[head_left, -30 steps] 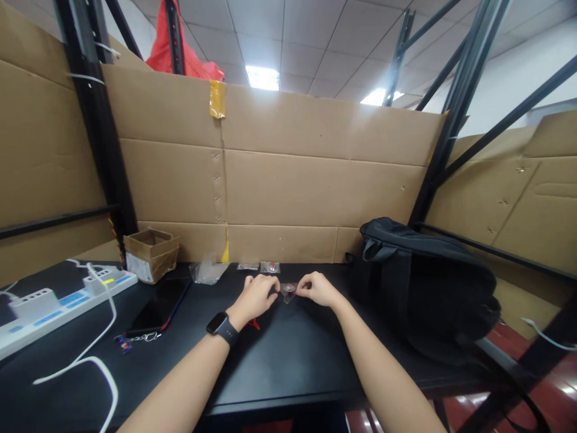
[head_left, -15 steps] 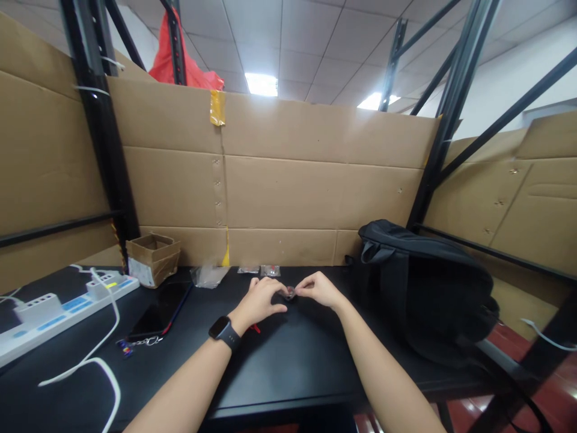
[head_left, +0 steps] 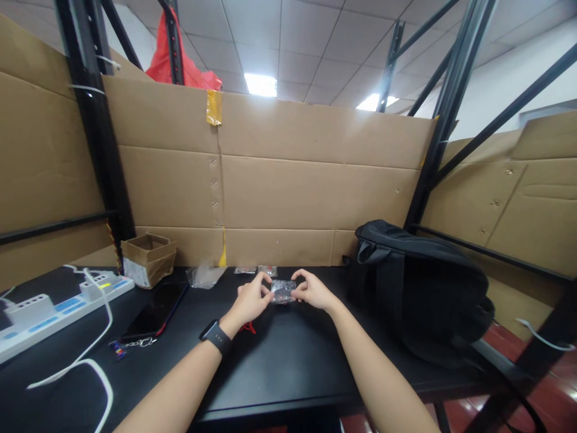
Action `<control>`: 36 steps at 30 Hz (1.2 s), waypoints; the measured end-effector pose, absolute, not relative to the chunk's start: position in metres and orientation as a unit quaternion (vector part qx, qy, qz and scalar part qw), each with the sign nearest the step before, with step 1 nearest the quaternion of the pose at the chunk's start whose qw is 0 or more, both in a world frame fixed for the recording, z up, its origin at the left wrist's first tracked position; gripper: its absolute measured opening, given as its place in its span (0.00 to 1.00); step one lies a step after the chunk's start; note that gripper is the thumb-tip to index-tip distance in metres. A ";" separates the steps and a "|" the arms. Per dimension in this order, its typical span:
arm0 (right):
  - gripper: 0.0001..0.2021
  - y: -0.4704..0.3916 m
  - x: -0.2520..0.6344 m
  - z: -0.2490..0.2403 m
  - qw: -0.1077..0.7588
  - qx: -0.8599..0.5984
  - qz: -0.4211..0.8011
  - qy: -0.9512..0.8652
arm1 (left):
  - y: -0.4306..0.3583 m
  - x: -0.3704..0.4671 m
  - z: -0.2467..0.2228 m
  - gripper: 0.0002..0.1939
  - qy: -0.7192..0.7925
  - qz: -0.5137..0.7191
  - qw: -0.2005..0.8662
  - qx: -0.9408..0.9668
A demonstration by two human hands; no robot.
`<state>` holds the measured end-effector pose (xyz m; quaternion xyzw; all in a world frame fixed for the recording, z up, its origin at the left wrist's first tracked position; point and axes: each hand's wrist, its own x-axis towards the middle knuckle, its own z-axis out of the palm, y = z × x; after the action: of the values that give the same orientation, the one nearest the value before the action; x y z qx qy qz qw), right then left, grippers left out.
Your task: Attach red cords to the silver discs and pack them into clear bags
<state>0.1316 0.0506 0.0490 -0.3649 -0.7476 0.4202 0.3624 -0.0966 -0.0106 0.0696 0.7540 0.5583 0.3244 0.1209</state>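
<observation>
Between my two hands is a small clear plastic bag [head_left: 283,291], spread out above the black table. My left hand [head_left: 253,298], with a dark watch on its wrist, pinches the bag's left edge. At the opposite edge, my right hand [head_left: 314,291] grips it between thumb and fingers. What the bag contains is too small to make out, apart from hints of red. A red cord-like item [head_left: 247,327] lies on the table under my left hand, partly hidden by it.
Small clear packets [head_left: 267,270] and a larger clear bag [head_left: 205,276] lie by the cardboard wall. To the left are an open cardboard box [head_left: 149,260], a phone [head_left: 155,313] and a white power strip [head_left: 67,310] with cables. A black backpack [head_left: 419,294] stands at right.
The small bag, bunched up before, is now spread flat between my hands. My left hand has shifted a little left, and its thumb and fingers have closed on the bag's edge.
</observation>
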 end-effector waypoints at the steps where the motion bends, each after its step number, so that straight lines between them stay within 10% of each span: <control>1: 0.25 0.050 0.131 0.048 0.355 -0.362 0.414 -0.756 | -0.012 -0.095 0.068 0.18 0.564 0.314 0.112 0.756; 8: 0.11 0.046 0.129 0.051 0.258 -0.357 0.219 -0.871 | -0.021 -0.085 0.061 0.17 0.529 0.205 -0.051 0.822; 15: 0.18 0.037 0.124 0.057 0.220 -0.332 0.092 -0.913 | -0.026 -0.085 0.063 0.17 0.498 0.173 -0.046 0.849; 23: 0.08 0.037 0.123 0.061 0.283 -0.324 0.197 -0.881 | -0.022 -0.080 0.057 0.08 0.526 0.193 -0.095 0.823; 30: 0.23 0.046 0.126 0.050 0.312 -0.285 0.367 -0.828 | -0.020 -0.089 0.064 0.19 0.531 0.260 0.029 0.806; 36: 0.17 0.094 0.118 0.058 0.310 -0.437 0.219 -0.815 | -0.014 -0.121 0.080 0.20 0.573 0.288 -0.024 0.767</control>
<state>0.1184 0.0945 0.0579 -0.4373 -0.8152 0.2192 0.3101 -0.1212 -0.0143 0.0802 0.7672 0.5725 0.2880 -0.0243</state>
